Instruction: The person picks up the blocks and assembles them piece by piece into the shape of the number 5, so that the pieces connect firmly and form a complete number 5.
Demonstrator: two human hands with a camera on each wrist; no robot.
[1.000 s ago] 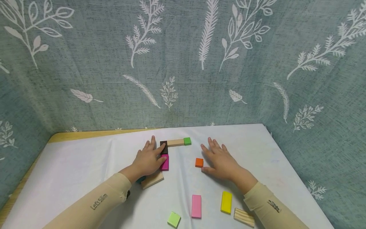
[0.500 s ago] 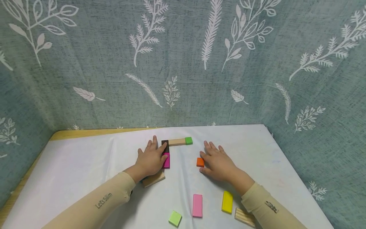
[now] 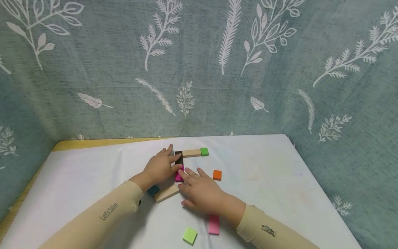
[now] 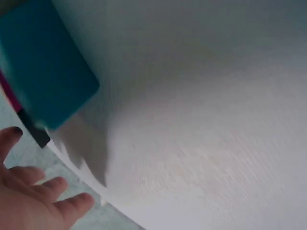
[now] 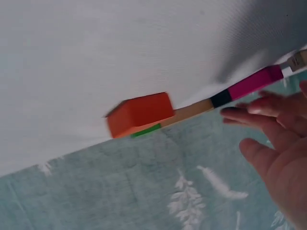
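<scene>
My left hand (image 3: 160, 168) rests beside a black block (image 3: 178, 157) and a magenta block (image 3: 179, 175), index finger over the black one and thumb on the magenta one. From the black block a plain wooden block (image 3: 191, 153) runs right to a green block (image 3: 204, 151). My right hand (image 3: 202, 192) has its fingers extended toward the magenta block; whether they touch it I cannot tell. An orange block (image 3: 217, 175) lies just beyond that hand. Below my left wrist are a teal block (image 4: 48, 62) and another wooden block (image 3: 167, 193).
Nearer the front lie a light green block (image 3: 190, 236) and a pink block (image 3: 214, 224), the pink one partly under my right wrist. The white cloth (image 3: 273, 166) covers the table, with a patterned curtain (image 3: 217, 103) behind it.
My right hand has moved left from beside the orange block to near the magenta block. Its arm now hides the yellow block and the ridged wooden block. The left hand stays nearly in place.
</scene>
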